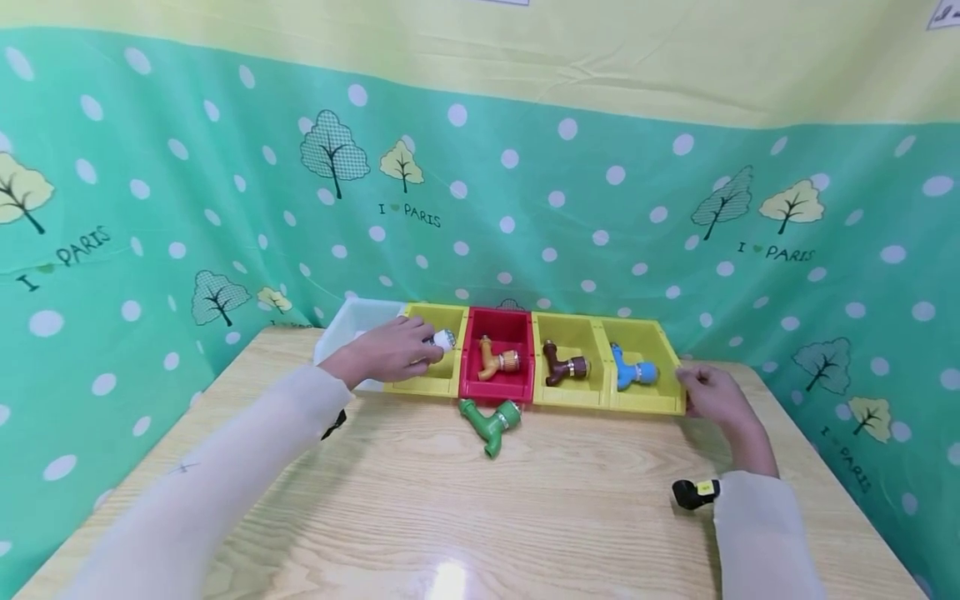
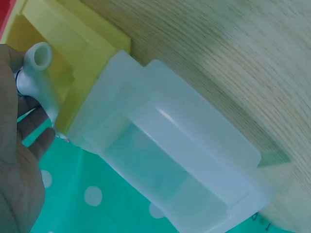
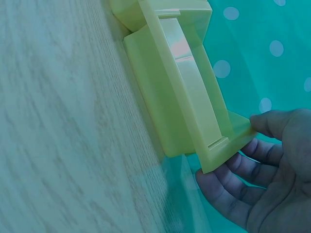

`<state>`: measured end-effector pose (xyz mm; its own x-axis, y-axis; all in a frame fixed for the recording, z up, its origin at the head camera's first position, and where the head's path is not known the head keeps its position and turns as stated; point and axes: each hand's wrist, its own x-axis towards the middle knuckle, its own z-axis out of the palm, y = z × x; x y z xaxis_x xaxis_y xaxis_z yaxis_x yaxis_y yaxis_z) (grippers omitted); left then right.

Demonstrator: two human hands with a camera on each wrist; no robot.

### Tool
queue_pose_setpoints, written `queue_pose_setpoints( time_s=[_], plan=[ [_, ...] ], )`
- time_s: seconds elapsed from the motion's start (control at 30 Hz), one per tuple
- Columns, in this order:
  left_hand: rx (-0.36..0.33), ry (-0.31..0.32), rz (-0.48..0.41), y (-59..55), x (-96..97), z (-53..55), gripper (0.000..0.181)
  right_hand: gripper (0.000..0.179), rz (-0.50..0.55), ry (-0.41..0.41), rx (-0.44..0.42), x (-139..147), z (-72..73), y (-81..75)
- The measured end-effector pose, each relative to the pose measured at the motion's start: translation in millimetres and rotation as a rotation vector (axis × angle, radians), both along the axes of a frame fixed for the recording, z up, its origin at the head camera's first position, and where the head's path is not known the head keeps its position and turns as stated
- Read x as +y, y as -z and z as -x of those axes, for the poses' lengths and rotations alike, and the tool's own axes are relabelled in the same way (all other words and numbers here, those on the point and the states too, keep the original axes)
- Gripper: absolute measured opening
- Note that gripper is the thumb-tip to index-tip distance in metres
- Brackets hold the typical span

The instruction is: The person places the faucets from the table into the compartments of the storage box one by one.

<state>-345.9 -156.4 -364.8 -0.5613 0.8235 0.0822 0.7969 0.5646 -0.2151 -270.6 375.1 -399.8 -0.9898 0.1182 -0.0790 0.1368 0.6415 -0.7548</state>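
My left hand [image 1: 390, 348] holds a white tap [image 2: 34, 82] over the left yellow bin [image 1: 423, 386]. Its round spout opening shows in the left wrist view, while the fingers hide part of its body. At the far right of the row, my right hand [image 1: 718, 396] pinches the outer rim of the end yellow bin [image 3: 180, 92], thumb on top and fingers beneath. Inside that bin lies a blue tap [image 1: 636, 375]. A brown tap [image 1: 564, 367] lies in the yellow bin beside it, and an orange tap [image 1: 495, 362] in the red bin [image 1: 497, 392].
A translucent white bin [image 2: 194, 141] forms the left end of the row, partly behind my left hand. On the wooden table [image 1: 465, 508], a green tap [image 1: 491, 423] lies just in front of the red bin. A patterned green curtain [image 1: 525, 225] hangs behind.
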Motion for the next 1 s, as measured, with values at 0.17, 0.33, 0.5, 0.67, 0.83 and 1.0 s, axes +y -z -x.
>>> queue_pose_setpoints(
  time_s=[0.17,0.33,0.5,0.67,0.83,1.0],
  plan=[
    [0.003,0.02,0.009,6.6,-0.5,9.3,0.01,0.052,-0.009,-0.008,0.011,0,1.2,0.3],
    [-0.008,0.064,0.049,9.2,2.3,16.1,0.01,0.054,0.001,0.001,0.005,0,2.3,3.2],
    [-0.041,0.017,0.096,10.2,5.9,21.8,0.01,0.056,-0.004,-0.002,0.0,0,2.3,1.6],
    [-0.068,-0.037,0.137,9.6,9.7,23.4,0.012,0.058,-0.002,-0.004,0.001,-1,2.4,0.7],
    [-0.067,-0.06,0.166,12.1,11.9,26.3,0.013,0.057,0.007,0.001,-0.007,0,1.6,0.6],
    [-0.062,-0.063,0.182,15.2,14.6,30.4,0.01,0.056,-0.005,-0.005,-0.004,1,-0.1,-0.1]
  ],
)
